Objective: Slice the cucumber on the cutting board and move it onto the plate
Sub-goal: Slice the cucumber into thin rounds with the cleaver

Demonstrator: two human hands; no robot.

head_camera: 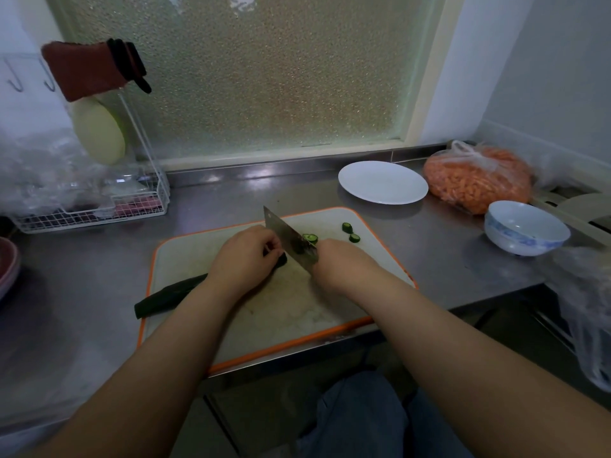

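Note:
A dark green cucumber (167, 297) lies across the white, orange-rimmed cutting board (284, 312), its left end sticking out over the board's edge. My left hand (244, 259) holds the cucumber down near its cut end with curled fingers. My right hand (340, 266) grips the handle of a cleaver (291, 238), whose blade stands against the cucumber's cut end. Several cut slices (347, 228) lie on the board to the right of the blade. The white plate (383, 182) sits bare behind the board to the right.
A blue-and-white bowl (525, 228) and a plastic bag of orange food (479, 178) stand at the right. A white wire dish rack (99, 206) stands at the back left on the steel counter (446, 246). The counter's front edge runs just below the board.

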